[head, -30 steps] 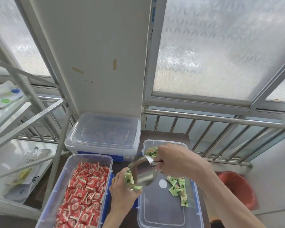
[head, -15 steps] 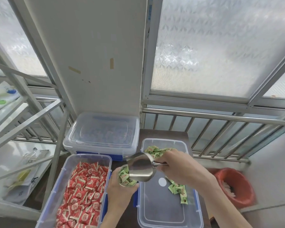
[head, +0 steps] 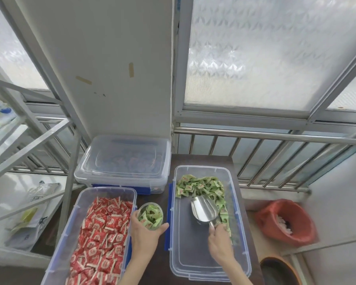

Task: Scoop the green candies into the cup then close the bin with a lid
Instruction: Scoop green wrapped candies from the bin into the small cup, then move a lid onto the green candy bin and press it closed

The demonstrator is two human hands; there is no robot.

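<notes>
An open clear bin [head: 237, 204] with blue latches stands on the dark table; green candies [head: 201, 187] lie heaped at its far end and along its right side. My right hand [head: 220, 243] grips the handle of a metal scoop [head: 203, 208], which lies empty inside the bin, its mouth toward the candy pile. My left hand [head: 144, 233] holds a small clear cup [head: 150, 215] full of green candies, between the two front bins. A clear lid seems to lie under the green bin's near edge [head: 209, 278].
An open bin of red candies [head: 103, 233] stands at the left. A closed lidded bin [head: 123, 161] sits behind it against the wall. A metal railing [head: 275, 138] runs behind the table. A red-lined waste basket [head: 286, 221] stands on the floor to the right, shelving [head: 12, 140] on the left.
The scoop was tipped over the cup, pouring green candies in. Now my right hand has swung it back down into the green bin, empty; the cup is full and sits lower.
</notes>
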